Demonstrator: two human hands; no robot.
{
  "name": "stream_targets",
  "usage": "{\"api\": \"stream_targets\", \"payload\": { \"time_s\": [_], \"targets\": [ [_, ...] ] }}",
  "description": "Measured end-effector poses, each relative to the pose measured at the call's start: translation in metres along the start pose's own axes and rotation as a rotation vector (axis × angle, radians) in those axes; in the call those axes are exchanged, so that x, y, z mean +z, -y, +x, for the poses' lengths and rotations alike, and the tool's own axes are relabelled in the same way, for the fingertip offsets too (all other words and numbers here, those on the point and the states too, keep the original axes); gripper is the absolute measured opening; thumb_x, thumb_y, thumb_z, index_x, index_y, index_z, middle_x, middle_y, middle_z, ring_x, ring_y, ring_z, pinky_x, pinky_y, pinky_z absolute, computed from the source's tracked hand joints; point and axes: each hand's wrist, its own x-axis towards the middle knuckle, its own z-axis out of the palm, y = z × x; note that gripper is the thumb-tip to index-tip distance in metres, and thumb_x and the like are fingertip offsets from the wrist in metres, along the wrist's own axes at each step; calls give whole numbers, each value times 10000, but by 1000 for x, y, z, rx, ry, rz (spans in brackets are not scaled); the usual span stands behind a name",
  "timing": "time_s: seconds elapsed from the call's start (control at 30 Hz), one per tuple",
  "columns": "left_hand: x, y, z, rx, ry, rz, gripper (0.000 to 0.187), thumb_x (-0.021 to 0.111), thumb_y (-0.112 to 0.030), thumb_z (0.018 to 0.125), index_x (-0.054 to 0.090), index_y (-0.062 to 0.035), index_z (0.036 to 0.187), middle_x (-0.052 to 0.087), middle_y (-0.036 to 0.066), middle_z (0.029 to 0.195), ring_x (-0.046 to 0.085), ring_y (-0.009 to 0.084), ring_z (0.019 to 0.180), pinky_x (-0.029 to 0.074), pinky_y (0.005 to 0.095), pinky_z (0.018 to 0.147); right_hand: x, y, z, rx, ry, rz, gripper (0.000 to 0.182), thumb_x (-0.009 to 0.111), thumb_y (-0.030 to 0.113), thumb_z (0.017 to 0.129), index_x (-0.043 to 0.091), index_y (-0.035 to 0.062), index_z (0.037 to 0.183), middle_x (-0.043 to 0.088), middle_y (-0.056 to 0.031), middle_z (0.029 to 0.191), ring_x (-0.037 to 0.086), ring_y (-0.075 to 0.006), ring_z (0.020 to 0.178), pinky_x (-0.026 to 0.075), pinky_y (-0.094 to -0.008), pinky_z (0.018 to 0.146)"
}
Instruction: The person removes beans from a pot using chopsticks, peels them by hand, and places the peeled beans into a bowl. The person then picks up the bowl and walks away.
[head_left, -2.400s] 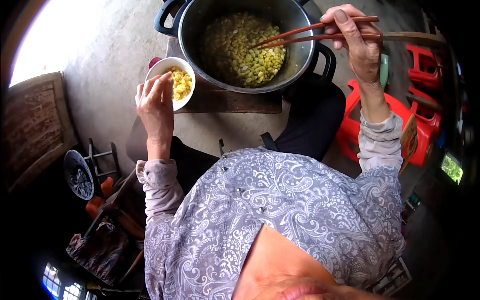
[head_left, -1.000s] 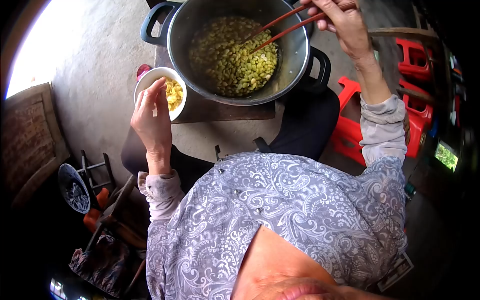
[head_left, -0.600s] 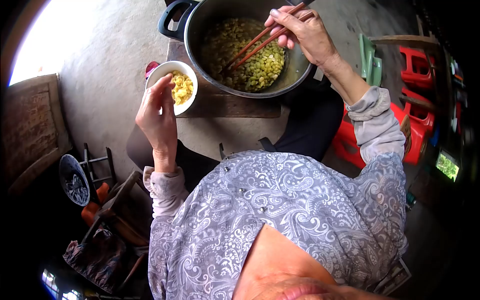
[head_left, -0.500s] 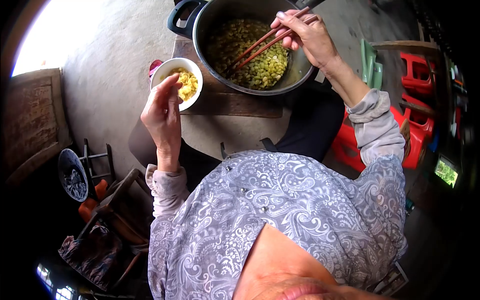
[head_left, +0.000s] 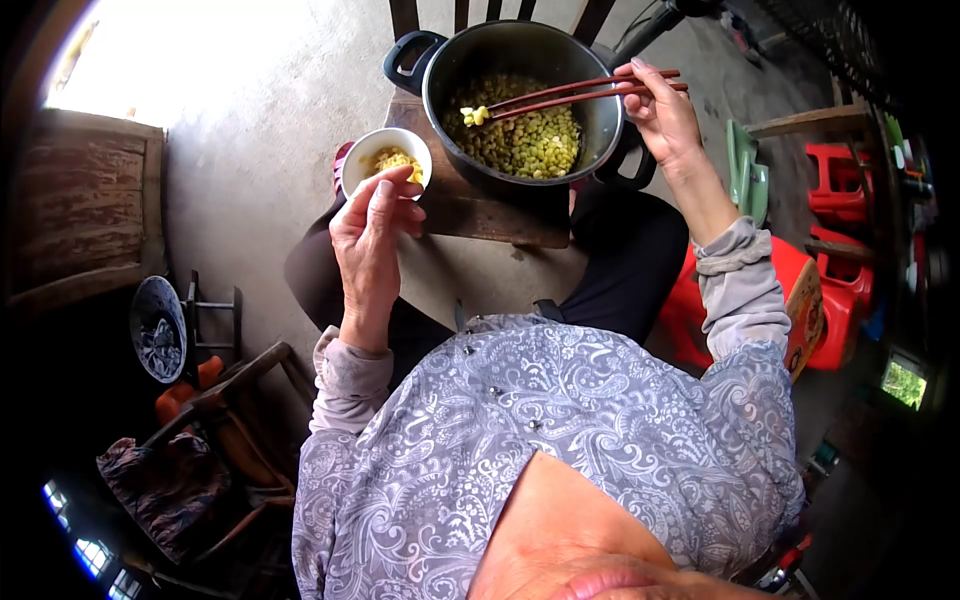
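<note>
My right hand grips a pair of reddish-brown chopsticks, their tips pinching a small clump of pale yellow pieces above the pot. Inside the deep dark pot lie many small yellow-green beans. Close to the near side of a white bowl is my left hand, its fingers curled and drawn together. Whether anything is between those fingertips is hidden. Yellow food pieces lie in the bowl, partly covered by the hand.
Pot and bowl stand on a wooden chair seat between my knees. Red plastic stools and a green plastic stool are at the right. To the left are a round basin, a wooden chair and a wooden panel.
The chopsticks have risen from the beans with a clump between their tips and now lie flatter. The view has shifted, so pot and bowl appear lower and farther right.
</note>
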Motion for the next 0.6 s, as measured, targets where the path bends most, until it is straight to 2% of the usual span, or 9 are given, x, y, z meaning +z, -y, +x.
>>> {"api": "stream_targets", "payload": {
  "time_s": [0.07, 0.3, 0.33, 0.4, 0.47, 0.57, 0.6],
  "targets": [
    [6, -5, -2, -60, 23, -86, 312, 602, -185, 1064, 663, 14, 1297, 726, 74, 1022, 647, 91, 768, 512, 218, 654, -9, 2, -4, -14, -24, 38, 216, 665, 188, 1012, 717, -22, 1018, 717, -57, 828, 615, -50, 625, 419, -146, 492],
    [21, -15, 10, -33, 83, 182, 304, 649, -185, 1037, 680, 11, 1268, 723, 62, 1005, 628, 83, 741, 484, 196, 621, -24, 14, -19, -36, -54, 135, 222, 676, 184, 1001, 722, -32, 982, 716, -70, 811, 613, -64, 618, 426, -160, 496],
    [14, -13, 17, -30, 133, 255, 290, 646, -162, 1034, 684, -5, 1275, 718, 66, 1054, 650, 92, 810, 524, 217, 676, -26, 14, -20, -33, -52, 154, 221, 679, 182, 1000, 721, -34, 981, 712, -70, 808, 613, -65, 617, 423, -158, 492],
    [15, -6, 28, 487, 85, 892, 288, 645, -136, 1021, 681, -61, 1297, 697, 66, 1129, 651, 97, 851, 534, 223, 697, -26, 15, -23, -22, -66, 189, 220, 683, 178, 997, 716, -39, 987, 704, -71, 806, 609, -66, 616, 416, -155, 484],
    [17, -4, 30, 703, -1, 1182, 347, 641, -125, 1008, 660, -147, 1353, 661, 68, 1221, 658, 125, 932, 552, 238, 769, -26, 18, -28, -16, -95, 221, 219, 686, 171, 995, 708, -47, 1000, 694, -73, 809, 601, -68, 616, 406, -150, 475],
    [21, -18, 17, 246, 84, 520, 348, 629, -153, 1028, 638, -103, 1373, 673, 77, 1206, 668, 132, 932, 553, 243, 788, -25, 34, -41, 4, -17, 300, 223, 685, 165, 995, 693, -56, 1025, 682, -78, 828, 580, -69, 620, 387, -146, 463],
    [24, -27, 9, 95, 115, 250, 364, 611, -183, 1049, 610, -51, 1389, 682, 91, 1193, 673, 135, 940, 557, 246, 776, -26, 39, -45, 11, 19, 329, 230, 681, 167, 998, 681, -59, 1042, 670, -77, 842, 560, -66, 623, 374, -144, 457]
  ]
}}
